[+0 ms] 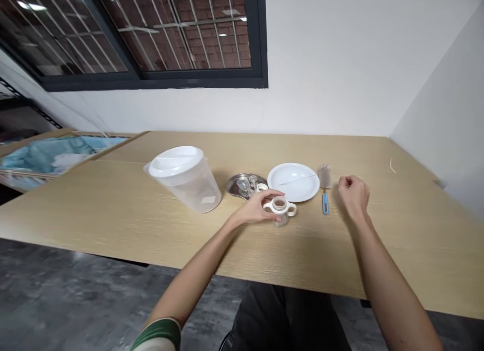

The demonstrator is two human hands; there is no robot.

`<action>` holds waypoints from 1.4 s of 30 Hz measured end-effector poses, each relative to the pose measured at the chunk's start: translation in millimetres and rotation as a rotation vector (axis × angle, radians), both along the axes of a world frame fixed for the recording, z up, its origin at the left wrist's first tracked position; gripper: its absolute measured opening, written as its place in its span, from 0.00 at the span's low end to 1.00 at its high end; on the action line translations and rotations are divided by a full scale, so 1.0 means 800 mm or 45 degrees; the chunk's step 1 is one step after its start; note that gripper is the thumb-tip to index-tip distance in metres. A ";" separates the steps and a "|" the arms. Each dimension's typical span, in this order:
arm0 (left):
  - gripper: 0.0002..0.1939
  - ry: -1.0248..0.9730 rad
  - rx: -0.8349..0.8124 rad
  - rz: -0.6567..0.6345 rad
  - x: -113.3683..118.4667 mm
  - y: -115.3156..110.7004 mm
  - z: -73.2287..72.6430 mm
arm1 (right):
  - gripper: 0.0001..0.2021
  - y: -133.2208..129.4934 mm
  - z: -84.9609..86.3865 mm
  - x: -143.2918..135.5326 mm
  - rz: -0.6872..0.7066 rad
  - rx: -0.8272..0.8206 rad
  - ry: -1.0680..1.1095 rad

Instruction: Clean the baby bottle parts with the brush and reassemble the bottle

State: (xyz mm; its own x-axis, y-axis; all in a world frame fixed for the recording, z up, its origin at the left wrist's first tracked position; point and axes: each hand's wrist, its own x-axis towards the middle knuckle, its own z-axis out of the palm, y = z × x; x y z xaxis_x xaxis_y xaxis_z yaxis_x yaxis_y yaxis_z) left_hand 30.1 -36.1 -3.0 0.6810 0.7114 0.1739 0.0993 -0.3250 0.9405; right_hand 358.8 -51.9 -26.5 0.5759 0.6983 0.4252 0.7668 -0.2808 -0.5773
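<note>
My left hand [260, 207] grips a small clear baby bottle [280, 220] with a white two-handled collar, thumb and fingers on its left side. The bottle is upright with an open top. My right hand [354, 193] is closed, at the right of a bottle brush [325, 189] with a blue handle; whatever its fingers may hold is hidden. Behind the bottle lies a white oval dish [302, 195], with a thin wire-like rod [298, 180] across it. An oval metal tray [231, 184] holds clear and white bottle parts [245, 183], partly behind my left hand.
A frosted plastic pitcher [189, 187] with a white lid stands left of the tray on the wooden table [113, 205]. A bent pale strip [392, 165] lies far right. At the far left is a bin [49, 173] with blue lining. A wall and window border the back.
</note>
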 end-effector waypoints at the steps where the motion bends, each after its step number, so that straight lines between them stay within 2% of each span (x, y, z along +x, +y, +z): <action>1: 0.37 0.003 -0.013 -0.001 0.001 0.001 -0.005 | 0.14 0.001 -0.002 0.001 0.006 0.027 0.020; 6: 0.36 0.021 0.054 0.019 0.007 0.002 -0.018 | 0.14 0.003 -0.005 -0.001 0.027 0.085 0.073; 9: 0.41 0.049 0.197 0.019 0.002 0.004 -0.011 | 0.13 0.003 -0.006 0.000 0.013 0.133 0.059; 11: 0.38 0.052 0.336 0.090 -0.007 0.009 -0.001 | 0.13 0.004 -0.007 0.002 -0.008 0.168 0.056; 13: 0.27 -0.013 0.432 0.305 -0.020 0.016 0.009 | 0.14 0.005 -0.008 0.003 -0.028 0.202 0.057; 15: 0.20 -0.096 0.460 0.619 -0.034 0.025 0.017 | 0.14 0.006 -0.009 0.004 -0.042 0.231 0.056; 18: 0.18 -0.067 0.485 0.994 -0.054 0.041 0.023 | 0.16 0.006 -0.010 0.003 -0.039 0.230 0.046; 20: 0.18 0.053 0.515 1.081 -0.061 0.055 0.024 | 0.16 0.006 -0.011 0.002 -0.018 0.205 0.037; 22: 0.17 0.252 0.550 1.056 -0.062 0.070 0.025 | 0.16 0.006 -0.011 0.000 0.010 0.186 0.028; 26: 0.14 0.928 0.747 0.896 -0.049 0.100 0.026 | 0.16 0.006 -0.011 -0.002 0.047 0.177 -0.001; 28: 0.13 1.128 0.798 0.891 -0.041 0.111 0.022 | 0.16 0.006 -0.010 -0.003 0.051 0.177 -0.007; 35: 0.12 1.289 0.864 0.832 -0.039 0.119 0.007 | 0.14 0.004 -0.003 -0.007 0.049 0.201 0.007; 42: 0.12 1.295 0.880 0.792 -0.039 0.124 0.000 | 0.14 0.003 0.001 -0.010 0.056 0.232 0.010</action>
